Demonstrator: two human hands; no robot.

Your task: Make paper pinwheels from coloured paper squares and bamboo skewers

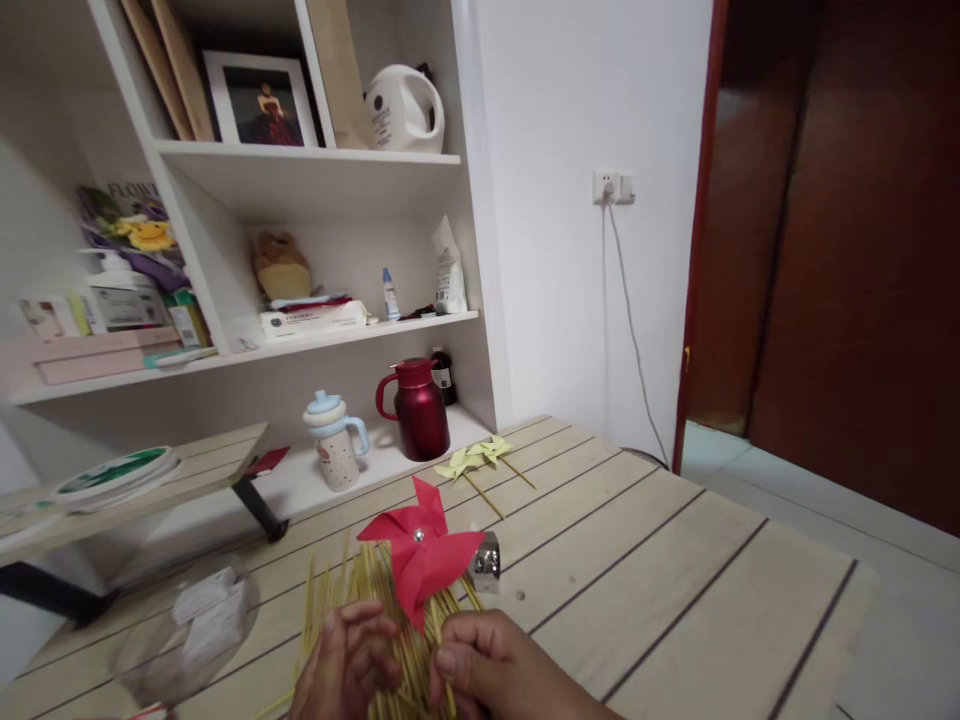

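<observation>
A red paper pinwheel with a shiny pin at its centre faces me above the table. My right hand pinches a thin stick below it, which appears to be the pinwheel's own. On the other side, my left hand is loosely curved with its fingers a little apart, and nothing shows in it. Beneath both hands lies a pile of thin yellowish sticks, partly hidden by the pinwheel. Just right of the red blades sits a small shiny silver box.
Pale yellow pinwheels on sticks lie at the slatted table's back edge. A clear bowl with white packets stands at left. Behind are a cup, a red jug and white shelves. A low stand is at far left.
</observation>
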